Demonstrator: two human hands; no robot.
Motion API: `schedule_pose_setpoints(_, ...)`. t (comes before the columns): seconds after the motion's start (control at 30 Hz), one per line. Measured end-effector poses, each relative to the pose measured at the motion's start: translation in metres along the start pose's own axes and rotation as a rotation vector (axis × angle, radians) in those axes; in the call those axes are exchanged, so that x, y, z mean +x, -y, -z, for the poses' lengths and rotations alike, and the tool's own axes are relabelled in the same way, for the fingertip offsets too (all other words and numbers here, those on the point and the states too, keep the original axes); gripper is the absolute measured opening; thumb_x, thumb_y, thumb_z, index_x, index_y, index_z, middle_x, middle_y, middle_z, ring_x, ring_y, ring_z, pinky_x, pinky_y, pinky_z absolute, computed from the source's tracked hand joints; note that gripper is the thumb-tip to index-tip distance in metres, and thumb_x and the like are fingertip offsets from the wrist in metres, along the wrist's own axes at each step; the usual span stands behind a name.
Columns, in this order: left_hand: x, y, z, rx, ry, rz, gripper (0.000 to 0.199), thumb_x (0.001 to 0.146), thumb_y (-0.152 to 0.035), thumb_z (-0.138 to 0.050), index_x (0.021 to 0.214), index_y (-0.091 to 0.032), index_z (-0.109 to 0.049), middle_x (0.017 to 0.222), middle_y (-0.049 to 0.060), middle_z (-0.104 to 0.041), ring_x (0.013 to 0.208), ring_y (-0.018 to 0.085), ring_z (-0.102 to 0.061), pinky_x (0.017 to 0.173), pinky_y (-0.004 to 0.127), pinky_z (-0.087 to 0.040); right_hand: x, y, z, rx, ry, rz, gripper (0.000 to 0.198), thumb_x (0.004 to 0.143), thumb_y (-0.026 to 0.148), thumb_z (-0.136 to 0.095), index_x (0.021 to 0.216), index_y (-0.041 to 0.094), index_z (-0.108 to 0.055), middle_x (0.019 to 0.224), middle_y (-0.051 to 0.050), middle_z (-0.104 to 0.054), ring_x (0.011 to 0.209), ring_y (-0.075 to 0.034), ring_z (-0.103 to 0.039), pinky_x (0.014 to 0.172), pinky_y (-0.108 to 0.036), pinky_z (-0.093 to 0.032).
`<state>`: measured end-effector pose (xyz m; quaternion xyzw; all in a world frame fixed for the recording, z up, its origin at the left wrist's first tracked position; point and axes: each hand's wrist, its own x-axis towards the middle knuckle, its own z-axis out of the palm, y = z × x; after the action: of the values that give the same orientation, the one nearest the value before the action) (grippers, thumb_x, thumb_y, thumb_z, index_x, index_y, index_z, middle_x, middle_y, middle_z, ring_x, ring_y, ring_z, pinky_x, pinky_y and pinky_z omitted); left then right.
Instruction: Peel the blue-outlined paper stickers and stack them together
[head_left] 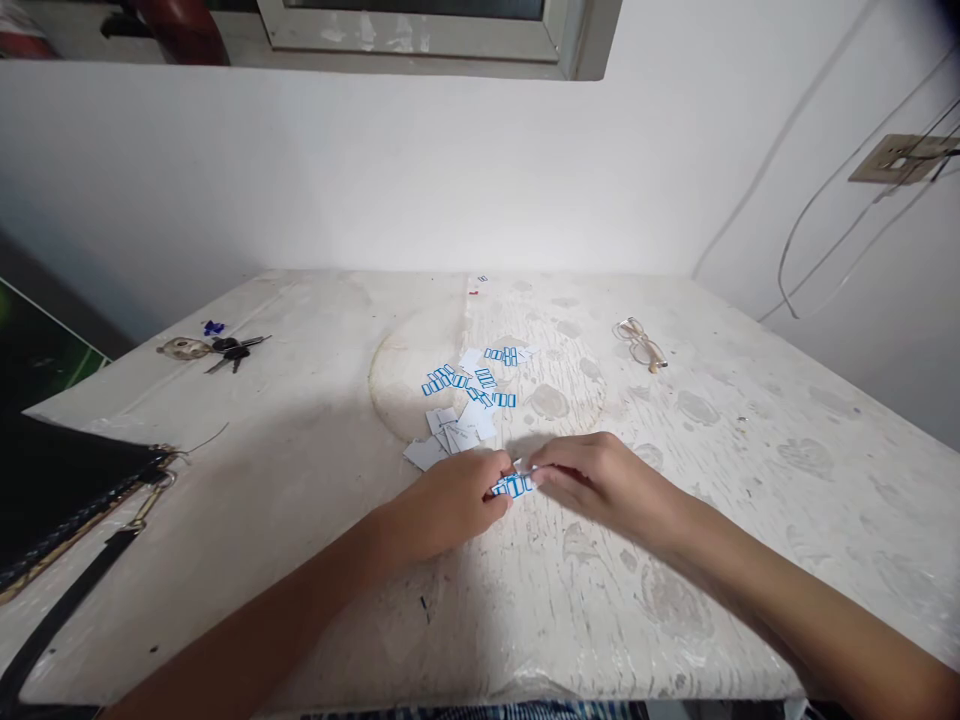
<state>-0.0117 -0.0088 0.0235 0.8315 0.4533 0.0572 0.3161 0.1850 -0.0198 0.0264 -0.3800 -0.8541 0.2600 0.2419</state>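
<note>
Between my two hands is a small sheet of blue-bordered white labels (513, 486). My left hand (457, 500) pinches its left edge between thumb and fingers. My right hand (592, 470) is closed at the sheet's right end, its fingertips pinching a small white piece (523, 466). Just beyond my left hand lies a loose pile of white paper pieces (465, 425), some with faint writing. Farther back, more blue-bordered label strips (457, 380) lie scattered and overlapping on the table.
The pale, patterned table (300, 480) meets a white wall. Keys (231, 350) with a keychain lie at left, eyeglasses (640, 344) at right. A black bag (75, 490) with a strap sits at the left edge. Wires hang from a wall socket (900, 158).
</note>
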Motion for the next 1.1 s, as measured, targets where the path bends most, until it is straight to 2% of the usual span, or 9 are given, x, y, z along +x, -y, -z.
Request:
schedule_pose_setpoints(0.1,-0.002,0.0,0.004,-0.04,0.072,-0.004,0.013,0.075,-0.029,-0.048,0.084,-0.02,-0.048,0.067,-0.003,-0.051,0.058,0.012,-0.046,0.049,0.025,-0.027,-0.001,-0.002,-0.003,-0.035,0.098,0.1,0.017,0.089,0.02,-0.045,0.084,0.02,-0.061,0.083,-0.003,-0.062,0.073,-0.014,-0.056,0.062,-0.026,-0.039)
schedule_pose_setpoints(0.2,-0.005,0.002,0.007,-0.085,0.166,-0.042,0.022,0.072,-0.034,-0.055,0.088,-0.02,-0.048,0.07,-0.003,-0.053,0.06,0.013,-0.047,0.049,0.025,-0.029,-0.002,-0.006,-0.014,-0.28,0.067,0.1,0.016,0.089,0.023,-0.043,0.086,0.019,-0.059,0.079,-0.004,-0.06,0.066,-0.015,-0.055,0.055,-0.027,-0.034)
schedule_pose_setpoints(0.3,-0.005,0.004,0.005,-0.037,0.098,-0.084,0.017,0.08,-0.037,-0.046,0.078,-0.019,-0.047,0.069,-0.002,-0.052,0.058,0.012,-0.045,0.049,0.026,-0.028,-0.002,-0.005,-0.018,-0.413,0.023,0.079,0.018,0.09,0.032,-0.043,0.089,0.018,-0.055,0.076,-0.004,-0.059,0.058,-0.015,-0.05,0.048,-0.027,-0.028)
schedule_pose_setpoints(0.47,-0.002,0.005,-0.004,0.087,0.022,-0.094,0.017,0.083,-0.028,-0.038,0.069,-0.018,-0.042,0.065,-0.001,-0.049,0.055,0.011,-0.042,0.05,0.027,-0.026,0.0,0.001,-0.003,-0.19,-0.03,-0.012,0.028,0.086,0.038,-0.051,0.107,0.019,-0.051,0.098,-0.007,-0.058,0.066,-0.013,-0.052,0.055,-0.025,-0.037)
schedule_pose_setpoints(0.6,-0.002,0.001,-0.005,0.129,-0.016,-0.109,0.013,0.08,-0.022,-0.039,0.068,-0.018,-0.04,0.062,-0.002,-0.047,0.054,0.01,-0.041,0.049,0.026,-0.024,0.004,-0.004,0.001,0.02,-0.005,-0.033,0.017,0.088,0.023,-0.045,0.09,0.019,-0.061,0.083,-0.003,-0.059,0.063,-0.011,-0.051,0.056,-0.024,-0.038)
schedule_pose_setpoints(0.77,-0.002,0.003,-0.005,0.074,0.0,-0.093,0.015,0.08,-0.023,-0.04,0.065,-0.018,-0.038,0.058,-0.003,-0.044,0.052,0.01,-0.039,0.048,0.026,-0.024,0.003,-0.008,0.012,0.119,-0.172,-0.16,0.011,0.083,0.024,-0.052,0.08,0.02,-0.063,0.068,-0.001,-0.062,0.064,-0.014,-0.055,0.058,-0.027,-0.04)
schedule_pose_setpoints(0.87,-0.002,0.005,-0.003,-0.003,0.047,-0.091,0.01,0.078,-0.023,-0.041,0.069,-0.018,-0.042,0.061,-0.002,-0.046,0.053,0.01,-0.041,0.048,0.026,-0.026,0.0,-0.002,0.018,0.233,-0.019,-0.03,0.008,0.081,0.02,-0.055,0.083,0.021,-0.063,0.08,-0.001,-0.065,0.074,-0.014,-0.059,0.065,-0.026,-0.044)
schedule_pose_setpoints(0.97,-0.003,0.006,0.004,-0.104,0.159,-0.073,0.008,0.075,-0.025,-0.048,0.078,-0.019,-0.045,0.065,-0.003,-0.049,0.056,0.011,-0.045,0.048,0.024,-0.029,0.001,0.001,0.012,0.19,0.122,0.12,0.017,0.085,0.013,-0.048,0.085,0.02,-0.064,0.08,-0.001,-0.062,0.076,-0.013,-0.055,0.069,-0.027,-0.044)
schedule_pose_setpoints(1.1,-0.005,0.003,0.013,-0.134,0.252,-0.056,0.024,0.07,-0.034,-0.058,0.086,-0.019,-0.048,0.074,-0.003,-0.05,0.062,0.012,-0.047,0.05,0.023,-0.033,0.004,-0.006,0.0,0.017,0.127,0.253,0.024,0.086,0.009,-0.044,0.078,0.017,-0.065,0.087,-0.006,-0.054,0.085,-0.015,-0.048,0.072,-0.029,-0.042)
